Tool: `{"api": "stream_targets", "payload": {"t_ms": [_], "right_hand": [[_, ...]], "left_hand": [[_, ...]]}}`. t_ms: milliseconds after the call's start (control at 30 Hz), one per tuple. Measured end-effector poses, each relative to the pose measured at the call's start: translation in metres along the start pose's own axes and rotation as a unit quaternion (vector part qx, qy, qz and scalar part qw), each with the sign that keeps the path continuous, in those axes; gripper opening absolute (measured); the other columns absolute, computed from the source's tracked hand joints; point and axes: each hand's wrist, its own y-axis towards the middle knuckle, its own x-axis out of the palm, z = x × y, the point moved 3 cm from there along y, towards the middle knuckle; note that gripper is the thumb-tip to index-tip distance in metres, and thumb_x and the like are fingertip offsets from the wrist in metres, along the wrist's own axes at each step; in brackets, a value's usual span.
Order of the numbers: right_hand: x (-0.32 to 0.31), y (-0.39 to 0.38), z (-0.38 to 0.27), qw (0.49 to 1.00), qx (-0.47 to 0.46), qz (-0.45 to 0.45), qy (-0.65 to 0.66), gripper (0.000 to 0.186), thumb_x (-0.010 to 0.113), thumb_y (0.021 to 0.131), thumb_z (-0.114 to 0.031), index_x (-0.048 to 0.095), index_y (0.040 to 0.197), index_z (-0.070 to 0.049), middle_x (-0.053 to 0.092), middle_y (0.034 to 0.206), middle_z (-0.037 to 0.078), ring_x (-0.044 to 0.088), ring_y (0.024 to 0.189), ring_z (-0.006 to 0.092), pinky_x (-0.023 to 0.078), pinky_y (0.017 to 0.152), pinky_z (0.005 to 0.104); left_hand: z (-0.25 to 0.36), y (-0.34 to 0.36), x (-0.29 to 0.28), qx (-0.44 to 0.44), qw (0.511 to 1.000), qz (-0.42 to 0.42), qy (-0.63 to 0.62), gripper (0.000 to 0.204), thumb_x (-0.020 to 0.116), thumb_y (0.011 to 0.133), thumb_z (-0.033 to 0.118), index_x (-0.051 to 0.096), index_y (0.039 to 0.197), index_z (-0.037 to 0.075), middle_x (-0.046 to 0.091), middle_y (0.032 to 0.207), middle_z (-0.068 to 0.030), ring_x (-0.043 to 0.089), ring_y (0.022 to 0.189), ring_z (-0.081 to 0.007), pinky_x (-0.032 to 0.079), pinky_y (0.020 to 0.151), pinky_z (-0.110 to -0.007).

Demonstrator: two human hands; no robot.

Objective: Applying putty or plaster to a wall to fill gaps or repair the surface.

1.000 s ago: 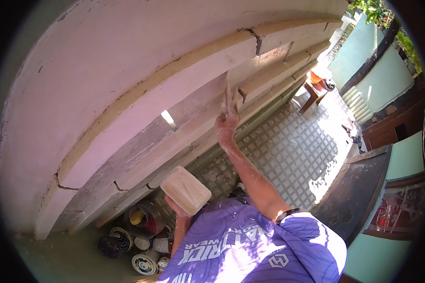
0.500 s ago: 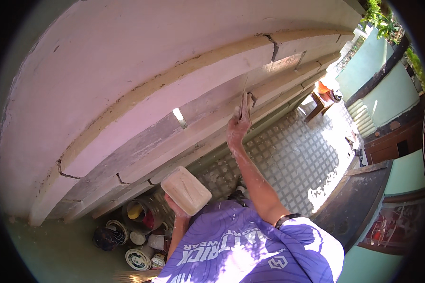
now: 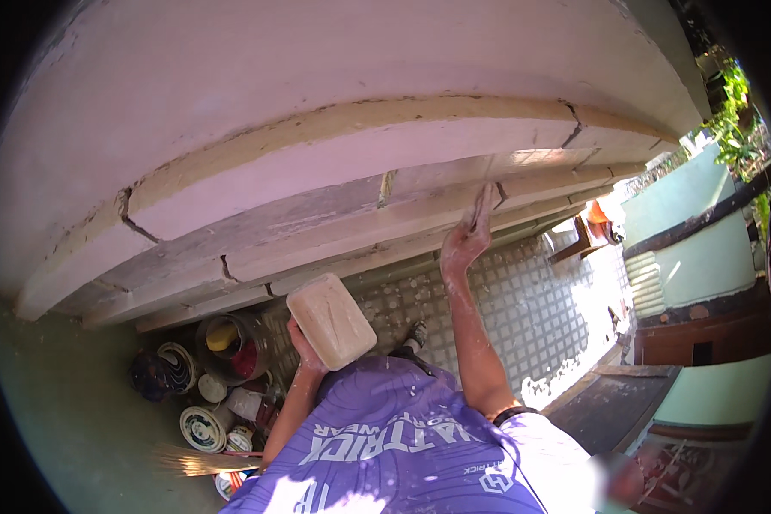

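My left hand [image 3: 306, 344] is closed round the side of a cream, rounded rectangular tub [image 3: 332, 321], held tilted in front of my chest. Pale, paste-like material with a crease shows on the tub's face. My right arm reaches out to the stepped wall ledges, and my right hand [image 3: 466, 245] is smeared with whitish stuff. Its fingers are pressed together and point up along a middle ledge [image 3: 343, 230], close to a dark crack [image 3: 500, 195]. Something thin and pale seems to run past the fingertips, seen edge-on and too faint to name.
Buckets [image 3: 233, 347] and lidded paint pails [image 3: 204, 428] crowd the floor at lower left, beside a straw broom [image 3: 201, 461]. Patterned tiles [image 3: 522, 317] run along the wall's foot. A small wooden stool [image 3: 584, 237] stands farther right, and a dark wooden board [image 3: 604, 403] lies nearer.
My view has turned, so the ledges look more level and the pails sit higher. Both hands keep nearly the same places, the right one still by the crack. My shoe now shows more.
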Motion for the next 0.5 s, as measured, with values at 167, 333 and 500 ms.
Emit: {"api": "stream_targets", "payload": {"t_ms": [167, 333, 500], "right_hand": [[0.050, -0.022, -0.012, 0.996, 0.016, -0.087, 0.033, 0.056, 0.039, 0.091, 0.008, 0.041, 0.147, 0.003, 0.043, 0.153, 0.015, 0.050, 0.133, 0.0217, 0.041, 0.101, 0.0267], [0.032, -0.078, -0.009, 0.950, 0.028, -0.287, 0.121, 0.042, 0.047, 0.103, -0.009, 0.046, 0.142, 0.006, 0.053, 0.144, 0.017, 0.053, 0.130, 0.0224, 0.040, 0.110, 0.0331], [-0.010, 0.012, 0.029, 0.999, 0.019, -0.002, -0.034, 0.045, 0.047, 0.104, -0.011, 0.041, 0.145, 0.007, 0.052, 0.145, 0.018, 0.052, 0.131, 0.0242, 0.039, 0.109, 0.0333]], "left_hand": [[0.004, 0.000, -0.009, -0.007, 1.000, 0.012, 0.004, 0.075, 0.032, 0.091, 0.066, 0.048, 0.143, 0.013, 0.058, 0.135, -0.0095, 0.059, 0.121, -0.0313, 0.047, 0.104, -0.050], [0.013, -0.004, -0.011, -0.003, 0.999, 0.026, -0.028, 0.073, 0.034, 0.090, 0.061, 0.048, 0.142, 0.012, 0.059, 0.133, -0.0114, 0.059, 0.120, -0.0329, 0.046, 0.105, -0.049], [0.025, -0.015, -0.016, 0.008, 1.000, 0.024, -0.003, 0.074, 0.034, 0.090, 0.062, 0.047, 0.143, 0.012, 0.059, 0.134, -0.0117, 0.059, 0.120, -0.0331, 0.046, 0.105, -0.050]]}}
